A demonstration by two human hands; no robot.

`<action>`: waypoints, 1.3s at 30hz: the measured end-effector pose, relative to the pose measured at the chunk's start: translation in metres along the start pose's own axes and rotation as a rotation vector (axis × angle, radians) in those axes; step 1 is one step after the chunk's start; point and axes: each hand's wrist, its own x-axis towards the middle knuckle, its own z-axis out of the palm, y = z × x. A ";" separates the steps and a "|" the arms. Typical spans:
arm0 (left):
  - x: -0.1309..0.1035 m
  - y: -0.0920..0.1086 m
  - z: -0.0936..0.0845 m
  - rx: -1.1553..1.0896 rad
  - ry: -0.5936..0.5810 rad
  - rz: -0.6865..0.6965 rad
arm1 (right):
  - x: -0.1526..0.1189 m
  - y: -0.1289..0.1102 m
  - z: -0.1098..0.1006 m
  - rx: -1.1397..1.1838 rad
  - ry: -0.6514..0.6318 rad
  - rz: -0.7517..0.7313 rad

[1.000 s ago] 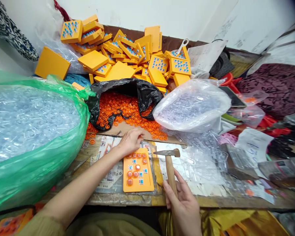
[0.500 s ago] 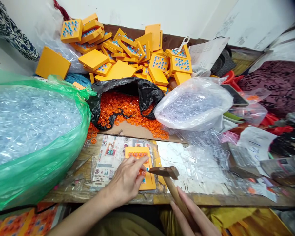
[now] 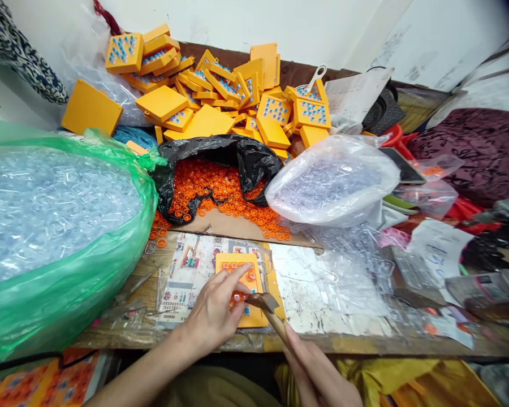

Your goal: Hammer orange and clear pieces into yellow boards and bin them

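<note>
A yellow plastic board (image 3: 258, 321) with orange caps and blue pieces in it lies flat on the bench in front of me. Over its left part rests my left hand (image 3: 214, 308), index finger stretched across the board and thumb apart. An orange cap (image 3: 238, 298) shows between that thumb and index finger; whether they touch it I cannot tell. My right hand (image 3: 316, 367) is wrapped round the wooden handle of a hammer (image 3: 275, 322). The hammer head is low over the board, close beside my left fingertips, and covers part of the board.
Behind the board, a black bag (image 3: 165, 186) spills orange caps (image 3: 207, 181). A green bag (image 3: 139, 226) of clear plastic pieces stands left, a white bag (image 3: 280, 198) of them right. Yellow boards (image 3: 207, 121) are heaped at the back. Loose clear pieces (image 3: 348, 271) lie at right.
The hammer and my right hand have moved left and the head has come down toward the board. My left hand stays over the board, its fingers slightly shifted.
</note>
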 end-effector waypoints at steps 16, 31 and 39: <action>-0.002 -0.001 0.001 -0.033 0.046 -0.048 | 0.001 0.000 0.001 0.050 -0.062 0.027; 0.018 0.003 -0.216 0.879 0.787 -0.352 | 0.005 0.001 0.014 0.732 0.397 1.011; 0.013 -0.036 -0.225 0.796 0.756 -0.256 | 0.003 0.001 0.017 0.699 0.416 1.040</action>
